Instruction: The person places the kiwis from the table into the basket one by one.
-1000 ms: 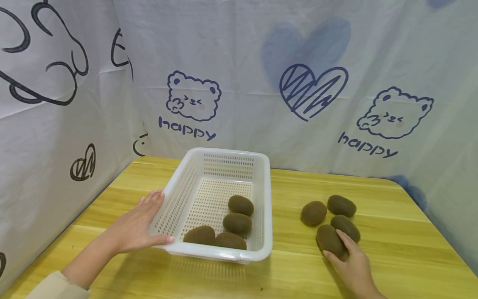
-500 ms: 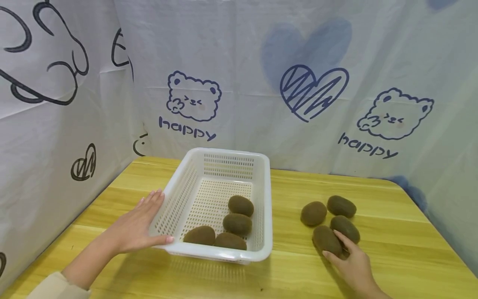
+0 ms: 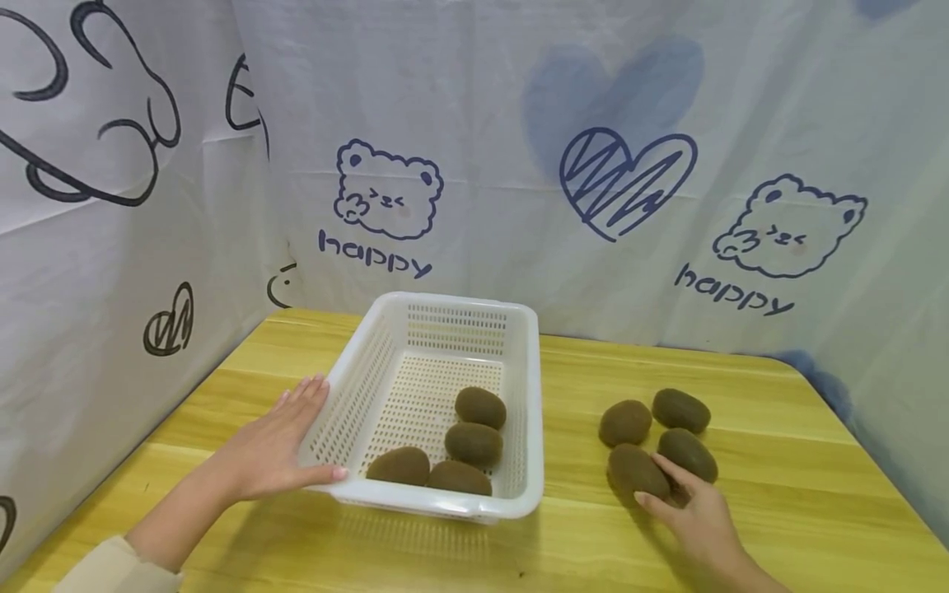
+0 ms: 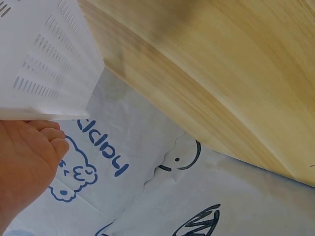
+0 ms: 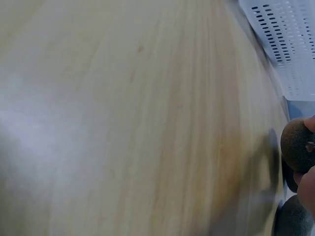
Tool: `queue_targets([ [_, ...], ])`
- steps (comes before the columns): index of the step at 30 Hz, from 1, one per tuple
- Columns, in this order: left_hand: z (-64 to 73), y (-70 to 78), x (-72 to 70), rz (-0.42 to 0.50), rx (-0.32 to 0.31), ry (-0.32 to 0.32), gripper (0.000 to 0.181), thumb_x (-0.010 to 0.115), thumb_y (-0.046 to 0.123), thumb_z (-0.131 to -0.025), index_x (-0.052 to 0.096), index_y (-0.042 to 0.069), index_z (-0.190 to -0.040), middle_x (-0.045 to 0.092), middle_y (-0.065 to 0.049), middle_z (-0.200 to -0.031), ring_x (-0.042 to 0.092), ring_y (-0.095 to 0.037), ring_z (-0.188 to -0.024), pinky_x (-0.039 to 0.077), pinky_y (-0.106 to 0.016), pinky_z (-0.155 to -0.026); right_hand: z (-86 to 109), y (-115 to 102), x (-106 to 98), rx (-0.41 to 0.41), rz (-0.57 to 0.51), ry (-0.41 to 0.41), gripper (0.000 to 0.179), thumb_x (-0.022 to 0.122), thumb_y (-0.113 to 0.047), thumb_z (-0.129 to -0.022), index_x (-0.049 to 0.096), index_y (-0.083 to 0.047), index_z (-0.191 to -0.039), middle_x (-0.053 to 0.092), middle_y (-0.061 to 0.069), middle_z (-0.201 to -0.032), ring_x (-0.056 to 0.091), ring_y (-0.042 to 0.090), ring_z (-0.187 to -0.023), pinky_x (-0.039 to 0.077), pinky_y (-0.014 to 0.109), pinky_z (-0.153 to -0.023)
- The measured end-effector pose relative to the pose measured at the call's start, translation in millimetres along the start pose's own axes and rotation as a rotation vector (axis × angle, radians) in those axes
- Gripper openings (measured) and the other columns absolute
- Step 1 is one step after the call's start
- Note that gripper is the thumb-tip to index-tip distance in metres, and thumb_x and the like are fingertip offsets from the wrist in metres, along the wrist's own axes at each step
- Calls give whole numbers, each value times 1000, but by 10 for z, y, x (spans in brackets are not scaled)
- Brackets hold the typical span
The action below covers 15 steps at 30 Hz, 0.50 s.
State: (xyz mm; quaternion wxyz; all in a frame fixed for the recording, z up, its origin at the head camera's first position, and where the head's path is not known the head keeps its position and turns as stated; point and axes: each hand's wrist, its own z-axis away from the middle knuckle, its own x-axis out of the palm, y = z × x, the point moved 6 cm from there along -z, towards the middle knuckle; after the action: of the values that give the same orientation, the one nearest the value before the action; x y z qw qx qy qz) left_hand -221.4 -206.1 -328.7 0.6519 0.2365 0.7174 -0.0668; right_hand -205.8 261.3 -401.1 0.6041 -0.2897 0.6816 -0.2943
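A white plastic basket (image 3: 532,395) with slotted walls holds several brown kiwis, among them one kiwi (image 3: 480,408) by its right wall. Against the basket's left rim rests my left hand (image 3: 270,453), fingers straight and thumb along the front corner. In the left wrist view, that hand (image 4: 29,162) lies against the rim. My right hand (image 3: 700,515) pinches a kiwi (image 3: 638,472) between thumb and fingers, low over the table right of the basket. The right wrist view shows this kiwi (image 5: 298,145) at its right edge, partly cut off.
Three more kiwis lie just beyond the right hand: one kiwi (image 3: 625,423) at left, one kiwi (image 3: 681,411) at the back and one kiwi (image 3: 688,455) beside the fingers. All stand on a yellow wood-grain table (image 3: 571,543). A printed white cloth (image 3: 489,165) hangs behind it.
My right hand's kiwi has shifted a little left, away from the kiwi beside the fingers. The left hand and basket have stayed in place.
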Motion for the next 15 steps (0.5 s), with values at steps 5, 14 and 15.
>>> queue_targets([
  [5,3,-1,4,14,1,1,108,60,62,-75,16,-8,-145,13,-26,-152,15,-42,-140,21,-56,-112,-42,-124,-32,-73,-39,25,60,70,-16,-82,46,9,-131,47,32,-132,55,44,-112,56,31,-82],
  [14,-7,2,15,41,1,0,107,61,61,-75,17,-8,-145,13,-26,-152,14,-43,-140,20,-57,-112,-115,-266,-108,-54,-70,28,60,69,-18,-83,45,6,-133,50,30,-130,60,32,-109,56,21,-79],
  [15,-11,3,18,42,2,1,107,61,61,-75,17,-8,-144,13,-26,-152,14,-43,-140,20,-57,-112,-121,-281,-124,-55,-74,32,60,69,-18,-83,45,5,-133,51,29,-129,64,23,-104,56,19,-76],
])
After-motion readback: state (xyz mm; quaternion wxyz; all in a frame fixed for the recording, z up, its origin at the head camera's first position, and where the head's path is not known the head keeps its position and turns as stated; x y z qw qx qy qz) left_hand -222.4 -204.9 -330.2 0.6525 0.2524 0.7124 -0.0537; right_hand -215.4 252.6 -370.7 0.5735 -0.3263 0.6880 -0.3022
